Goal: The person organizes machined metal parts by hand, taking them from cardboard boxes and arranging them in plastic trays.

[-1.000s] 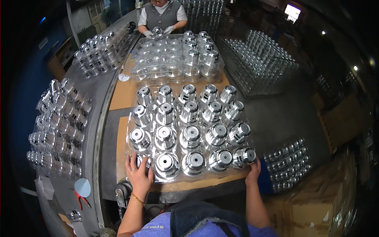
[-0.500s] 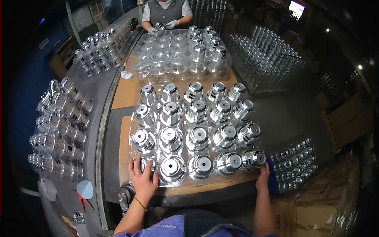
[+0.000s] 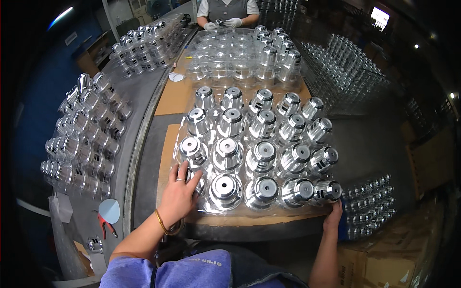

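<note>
A clear plastic tray point(image 3: 205, 210) lies before me with several rows of shiny chrome cup-shaped parts point(image 3: 265, 153), standing with their narrow, holed ends up. My left hand point(image 3: 181, 194) holds the tray's near left corner, its bent fingers around the corner cup, which it mostly hides. A ring and a bracelet show on that hand and wrist. At the near right corner my right hand point(image 3: 333, 216) grips the tray's edge from the side, just below the corner cup point(image 3: 328, 190); some of its fingers are hidden under the rim.
Brown cardboard point(image 3: 167, 153) lies under the tray. Beyond stands another loaded tray stack point(image 3: 225, 53), with a gloved co-worker point(image 3: 230, 14) behind it. More stacks of chrome parts point(image 3: 89, 134) line the left bench, near red-handled pliers point(image 3: 106, 225). Cardboard boxes point(image 3: 379, 261) stand at lower right.
The view has shifted, so the whole scene sits farther right and higher. Both my hands keep their places at the tray's near corners. The co-worker's gloved hands have moved slightly.
</note>
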### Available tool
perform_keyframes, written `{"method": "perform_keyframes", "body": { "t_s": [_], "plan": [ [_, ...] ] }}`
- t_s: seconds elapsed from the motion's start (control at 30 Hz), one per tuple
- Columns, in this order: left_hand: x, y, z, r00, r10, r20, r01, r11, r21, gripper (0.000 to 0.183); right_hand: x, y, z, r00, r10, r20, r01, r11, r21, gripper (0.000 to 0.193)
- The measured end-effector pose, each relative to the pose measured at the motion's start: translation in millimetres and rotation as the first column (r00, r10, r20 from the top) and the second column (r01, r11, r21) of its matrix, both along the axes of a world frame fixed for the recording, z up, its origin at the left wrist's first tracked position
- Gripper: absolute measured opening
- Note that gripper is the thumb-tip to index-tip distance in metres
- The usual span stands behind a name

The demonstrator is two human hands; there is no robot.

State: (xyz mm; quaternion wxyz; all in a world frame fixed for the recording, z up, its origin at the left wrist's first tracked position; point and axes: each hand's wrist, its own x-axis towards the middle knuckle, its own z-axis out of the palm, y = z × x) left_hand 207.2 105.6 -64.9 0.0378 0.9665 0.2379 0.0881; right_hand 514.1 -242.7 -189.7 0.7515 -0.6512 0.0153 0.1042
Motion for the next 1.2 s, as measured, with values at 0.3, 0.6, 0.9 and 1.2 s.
{"method": "perform_keyframes", "body": {
  "t_s": [0.3, 0.6, 0.9, 1.2],
  "plan": [
    [-22.9, 15.2, -14.1, 0.997, -0.074, -0.031, 0.078, 0.986, 0.148, 0.064, -27.8, -9.0, -13.1, 0.997, -0.022, 0.072, 0.021, 1.000, 0.009, 0.034],
    [-34.6, 19.8, -24.6, 0.999, -0.053, 0.009, 0.050, 0.983, 0.179, 0.062, -36.0, -11.0, -25.4, 0.986, 0.009, 0.168, -0.011, 1.000, 0.013, 0.022],
    [-35.2, 17.5, -31.2, 0.996, -0.081, 0.030, 0.075, 0.985, 0.157, 0.063, -42.7, -9.3, -17.1, 0.976, 0.003, 0.218, 0.013, 0.997, -0.074, 0.026],
    [-41.0, 18.9, -33.3, 0.997, -0.068, 0.028, 0.064, 0.988, 0.143, 0.063, -46.9, -3.2, -22.1, 0.980, -0.034, 0.194, 0.029, 0.999, 0.026, 0.025]
  ]
}}
